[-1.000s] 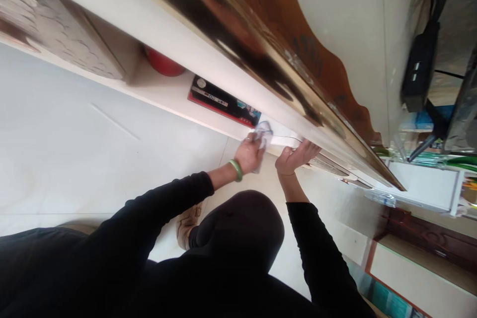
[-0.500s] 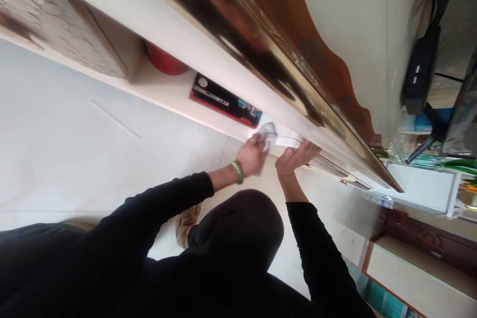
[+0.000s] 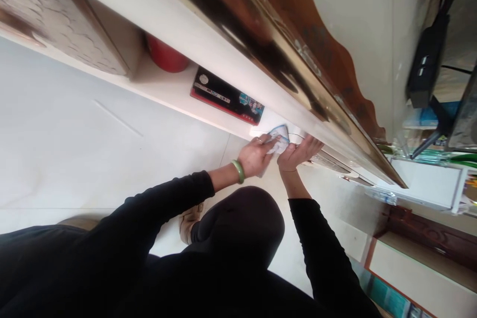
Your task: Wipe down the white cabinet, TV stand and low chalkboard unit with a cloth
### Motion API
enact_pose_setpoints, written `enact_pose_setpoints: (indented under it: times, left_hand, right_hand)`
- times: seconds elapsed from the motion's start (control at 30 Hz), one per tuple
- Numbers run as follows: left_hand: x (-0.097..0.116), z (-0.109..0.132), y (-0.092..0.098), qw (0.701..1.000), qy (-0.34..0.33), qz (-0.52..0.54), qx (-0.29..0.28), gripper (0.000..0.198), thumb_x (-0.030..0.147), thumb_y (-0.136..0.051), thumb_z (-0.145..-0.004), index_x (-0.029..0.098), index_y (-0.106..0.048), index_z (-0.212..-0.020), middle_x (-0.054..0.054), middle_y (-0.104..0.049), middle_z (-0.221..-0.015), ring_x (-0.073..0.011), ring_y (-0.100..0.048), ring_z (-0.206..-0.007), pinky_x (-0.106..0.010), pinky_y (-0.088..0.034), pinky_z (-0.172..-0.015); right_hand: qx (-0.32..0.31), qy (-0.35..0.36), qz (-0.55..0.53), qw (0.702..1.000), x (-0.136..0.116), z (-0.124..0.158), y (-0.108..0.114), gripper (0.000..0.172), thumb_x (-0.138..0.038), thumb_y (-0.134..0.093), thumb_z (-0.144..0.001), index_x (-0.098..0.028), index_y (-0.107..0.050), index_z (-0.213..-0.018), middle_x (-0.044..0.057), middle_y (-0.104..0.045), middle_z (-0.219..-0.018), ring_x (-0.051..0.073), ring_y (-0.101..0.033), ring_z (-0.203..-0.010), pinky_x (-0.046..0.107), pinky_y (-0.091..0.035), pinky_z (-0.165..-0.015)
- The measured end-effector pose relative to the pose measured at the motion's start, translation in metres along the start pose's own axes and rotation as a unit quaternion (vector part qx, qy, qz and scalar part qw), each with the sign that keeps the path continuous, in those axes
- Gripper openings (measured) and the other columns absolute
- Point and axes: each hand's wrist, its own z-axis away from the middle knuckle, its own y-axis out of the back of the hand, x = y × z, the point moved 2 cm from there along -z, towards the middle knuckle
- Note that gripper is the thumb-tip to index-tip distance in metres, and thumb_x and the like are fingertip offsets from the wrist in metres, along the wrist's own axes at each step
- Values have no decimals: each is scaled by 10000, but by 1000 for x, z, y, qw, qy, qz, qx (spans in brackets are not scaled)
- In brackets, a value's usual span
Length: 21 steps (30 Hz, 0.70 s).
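Note:
My left hand (image 3: 256, 156), with a green bangle on the wrist, is closed on a white cloth (image 3: 280, 140) with a blue edge. It presses the cloth onto the low shelf (image 3: 164, 90) of a white cabinet, just right of a black and red box (image 3: 226, 97). My right hand (image 3: 298, 153) lies close beside the cloth, its fingers stretched out and reaching in under the cabinet's overhanging top (image 3: 257, 72). Its fingertips are partly hidden there. A thin dark cord (image 3: 296, 134) runs between the two hands.
A red round object (image 3: 166, 53) sits farther left on the shelf, near a patterned drawer front (image 3: 70, 25). The cabinet's glossy gold-brown edge (image 3: 276, 54) juts out above my hands. A black device (image 3: 428, 62) stands at upper right. My knee (image 3: 242, 223) is below.
My left hand has moved the cloth slightly to the right, nearer my right hand. The right hand has stayed at the cabinet. The view has shifted a little.

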Motion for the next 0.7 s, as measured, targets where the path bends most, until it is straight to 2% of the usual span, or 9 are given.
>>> enact_pose_setpoints:
  times: [0.07,0.2,0.27,0.37,0.43,0.5,0.57,0.7]
  left_hand:
    - [-8,-6,5,1000,25,-17,-4,489,291,-477,-1044,192,-595,-1508,-142,-631,-1451,-286,-625,-1320,-460,-532,-1160]
    - [-18,-16,12,995,82,-56,-29,393,263,-485,-1035,119,-714,-1320,-176,-674,-1346,-308,-671,-1196,-473,-551,-1115]
    - [-10,-15,11,996,64,-52,-28,396,286,-486,-1040,105,-712,-1311,-187,-663,-1363,-311,-669,-1209,-466,-547,-1123]
    - [7,-9,6,999,-1,-34,-8,444,326,-477,-1049,138,-649,-1413,-177,-625,-1438,-301,-622,-1315,-449,-534,-1149]
    - [9,-5,2,999,-12,-39,-4,485,332,-469,-1051,165,-590,-1491,-168,-610,-1470,-299,-595,-1358,-451,-532,-1148]
    - [-2,-4,0,998,11,-55,-6,514,329,-464,-1051,163,-551,-1530,-174,-608,-1476,-305,-607,-1330,-458,-544,-1121]
    - [-22,-6,0,996,53,-78,-14,500,299,-474,-1042,125,-572,-1500,-197,-627,-1438,-313,-641,-1252,-468,-553,-1091]
    - [-58,-12,0,986,128,-95,-38,344,174,-509,-1001,79,-688,-1279,-201,-692,-1269,-301,-677,-1141,-458,-551,-1083]
  right_hand:
    - [1,6,-5,1000,0,0,-1,801,-645,-130,-1028,-105,-615,-1369,284,-592,-1312,442,-488,-1394,739,-345,-1121]
    - [12,23,-7,1000,-3,-2,0,821,-644,-102,-1025,-107,-622,-1364,279,-594,-1300,434,-496,-1382,711,-384,-1099]
    - [17,26,-5,1000,-4,-3,1,832,-651,-108,-1023,-94,-614,-1377,290,-584,-1318,441,-498,-1378,698,-399,-1085]
    - [12,14,-1,1000,-2,-2,1,822,-650,-130,-1025,-89,-598,-1401,298,-563,-1356,445,-484,-1384,698,-388,-1089]
    - [-4,3,-2,1000,0,-1,0,790,-635,-156,-1029,-96,-604,-1392,294,-556,-1362,446,-478,-1383,705,-376,-1096]
    - [-15,-1,-8,1000,0,-1,-1,757,-621,-177,-1032,-106,-621,-1365,287,-560,-1351,441,-490,-1366,706,-373,-1098]
    - [-10,-4,-8,1000,0,-1,-2,754,-620,-168,-1033,-118,-637,-1343,276,-570,-1331,434,-505,-1350,711,-363,-1109]
    - [5,5,-6,1000,-3,-4,-1,796,-639,-124,-1025,-121,-634,-1350,276,-571,-1325,443,-477,-1392,736,-336,-1128]
